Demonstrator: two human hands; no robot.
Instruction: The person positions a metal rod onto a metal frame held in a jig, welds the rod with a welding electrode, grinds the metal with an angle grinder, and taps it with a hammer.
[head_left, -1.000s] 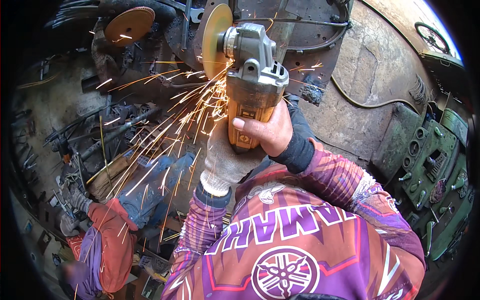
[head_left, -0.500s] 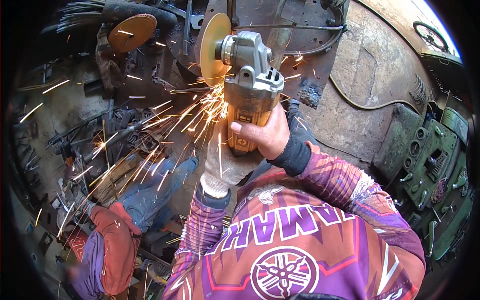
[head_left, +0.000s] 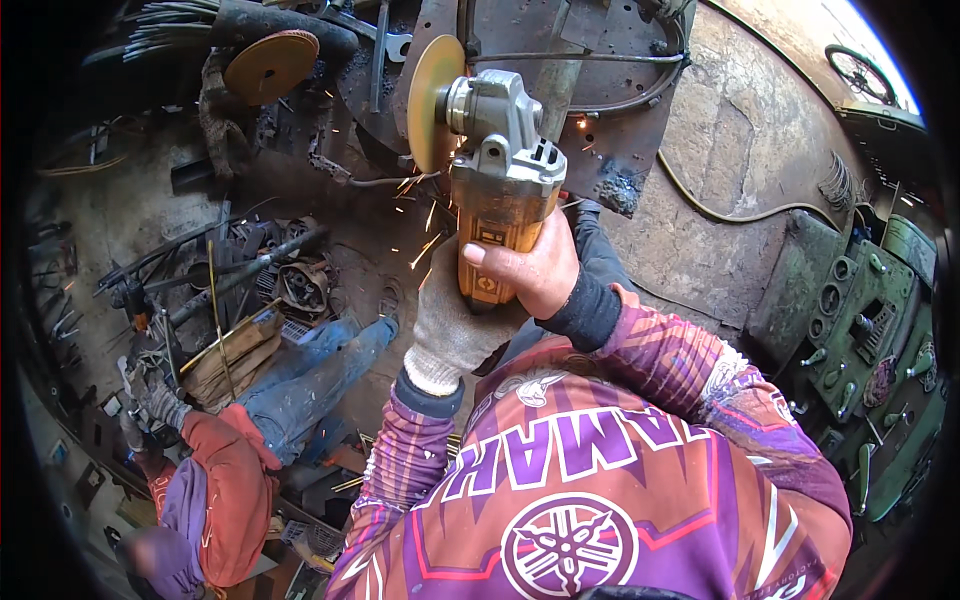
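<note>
An angle grinder point(head_left: 507, 165) with a yellow-orange body and grey metal head is held over the edge of a dark steel bench point(head_left: 625, 130). Its tan cutting disc point(head_left: 432, 100) stands on edge at the left of the head. My right hand point(head_left: 540, 270), bare, is closed around the body with the thumb on top. In a pale knit glove, my left hand point(head_left: 450, 325) grips the rear of the body from below, its fingers mostly hidden. A few sparks fly beneath the disc. The spot where the disc meets the metal is hidden.
Another round disc point(head_left: 271, 68) and metal rods point(head_left: 172, 25) lie at the far left. A person in a red top point(head_left: 232, 490) sits at the lower left among scrap and tools. A green machine with levers point(head_left: 850, 320) stands at the right. A hose point(head_left: 720, 212) crosses the floor.
The thick spray of sparks has thinned to a few. The grinder has shifted very slightly down and right in my hands. Both hands keep their grip.
</note>
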